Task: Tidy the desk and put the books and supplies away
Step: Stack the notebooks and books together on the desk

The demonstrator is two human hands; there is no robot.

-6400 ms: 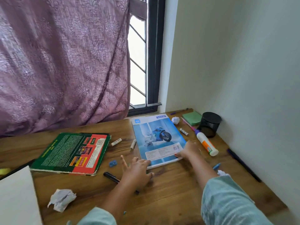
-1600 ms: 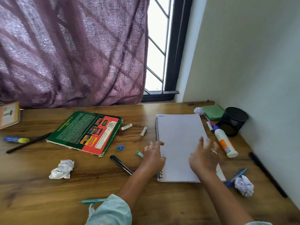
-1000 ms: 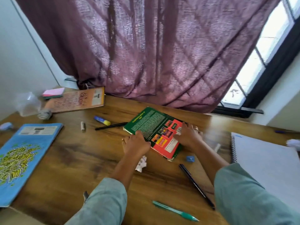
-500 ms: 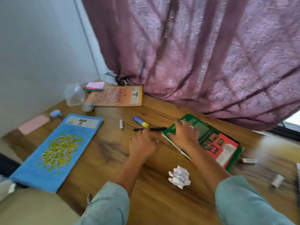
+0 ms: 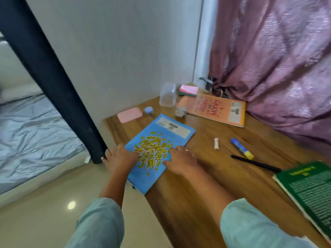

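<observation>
A blue book [image 5: 176, 130] with yellow lettering lies at the desk's left edge, its near corner hanging over the floor. My left hand [image 5: 119, 159] lies on the book's left edge with fingers spread and the thumb on the cover. Flat on the right part of the cover rests my right hand [image 5: 180, 161]. An orange book [image 5: 213, 110] lies further back by the curtain. A green book [image 5: 311, 187] sits at the right. Between them lie a black pen [image 5: 256, 163], a blue and yellow glue stick [image 5: 241, 148] and a small white tube [image 5: 216, 143].
At the desk's back left corner stand a clear plastic container [image 5: 167, 94], pink sticky notes [image 5: 189, 90], a pink case [image 5: 129, 114], a small blue round object [image 5: 148, 110] and a grey crumpled ball [image 5: 180, 111]. A black post [image 5: 53, 83] and a bed [image 5: 32, 131] are left of the desk.
Both hands left the green book and moved left onto the blue book. The view swung left towards the desk's left end and the bed.
</observation>
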